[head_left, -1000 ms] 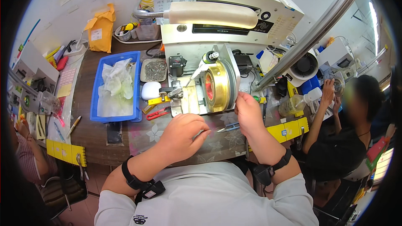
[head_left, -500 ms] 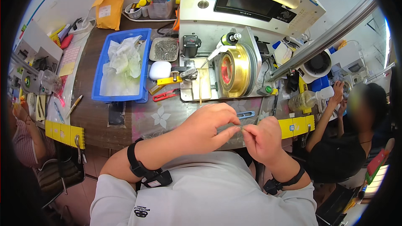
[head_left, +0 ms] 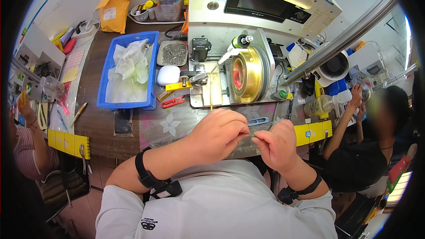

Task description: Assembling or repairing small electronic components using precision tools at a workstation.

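Just in front of my body, over the table's near edge, my left hand (head_left: 220, 135) and my right hand (head_left: 279, 145) face each other with fingertips pinched. A thin, wire-like strand (head_left: 250, 135) spans the small gap between them, gripped at both ends; its full shape is too fine to make out. Beyond the fingers lies a flat blue tool with a slot (head_left: 258, 121). Past it stands a machine with a gold spool (head_left: 253, 75) and a narrow brass-coloured plate (head_left: 215, 89).
To the left sit a blue tray (head_left: 105, 93) with crumpled white sheets, a dish of small metal pieces (head_left: 174, 53), a white case (head_left: 169, 75) and red snips (head_left: 174, 102). A metal post (head_left: 341, 37) slants at right. A co-worker (head_left: 376, 155) sits at right, another at far left.
My left thumb and fingers have closed together onto the strand, where they were apart before. At far left, the other person's hand has risen.
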{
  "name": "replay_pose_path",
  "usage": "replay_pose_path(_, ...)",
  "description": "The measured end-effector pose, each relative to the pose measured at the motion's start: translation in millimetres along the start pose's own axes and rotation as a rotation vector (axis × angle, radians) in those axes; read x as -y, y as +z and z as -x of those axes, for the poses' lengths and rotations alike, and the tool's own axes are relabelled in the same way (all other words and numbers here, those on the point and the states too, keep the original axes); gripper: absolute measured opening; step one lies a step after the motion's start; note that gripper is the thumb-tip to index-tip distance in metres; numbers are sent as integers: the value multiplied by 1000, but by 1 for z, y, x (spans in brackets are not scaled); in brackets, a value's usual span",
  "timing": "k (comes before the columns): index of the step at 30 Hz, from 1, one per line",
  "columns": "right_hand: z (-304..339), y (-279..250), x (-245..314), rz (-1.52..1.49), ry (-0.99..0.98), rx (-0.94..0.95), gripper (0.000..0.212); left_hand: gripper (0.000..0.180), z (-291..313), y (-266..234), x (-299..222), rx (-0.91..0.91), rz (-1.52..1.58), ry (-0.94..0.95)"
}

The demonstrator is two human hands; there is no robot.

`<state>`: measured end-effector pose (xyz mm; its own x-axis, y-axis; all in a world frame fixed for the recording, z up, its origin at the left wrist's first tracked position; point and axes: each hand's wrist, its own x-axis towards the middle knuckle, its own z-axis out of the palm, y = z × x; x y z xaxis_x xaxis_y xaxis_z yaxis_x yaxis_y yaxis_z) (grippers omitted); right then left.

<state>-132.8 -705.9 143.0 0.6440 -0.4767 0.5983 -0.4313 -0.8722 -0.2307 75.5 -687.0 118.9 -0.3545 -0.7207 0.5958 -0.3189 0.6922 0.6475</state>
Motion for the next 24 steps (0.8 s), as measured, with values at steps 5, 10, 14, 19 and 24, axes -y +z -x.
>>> replay_pose_path(5,1,-3,0,-26,57,56,20,19,-1,0,1,-4,-8,8)
replay_pose_path(10,1,-21,-14,73,83,-40,36,13,3,-5,-2,7,-48,1)
replay_pose_path(14,6,-35,-83,213,535,-578,27,17,2,-5,-3,-22,-45,31)
replay_pose_path(19,11,-29,-134,-515,1218,-500,24,18,-2,2,-3,21,-31,86)
replay_pose_path(24,14,-14,-149,-547,1229,-334,21,16,-2,4,-2,29,-45,59)
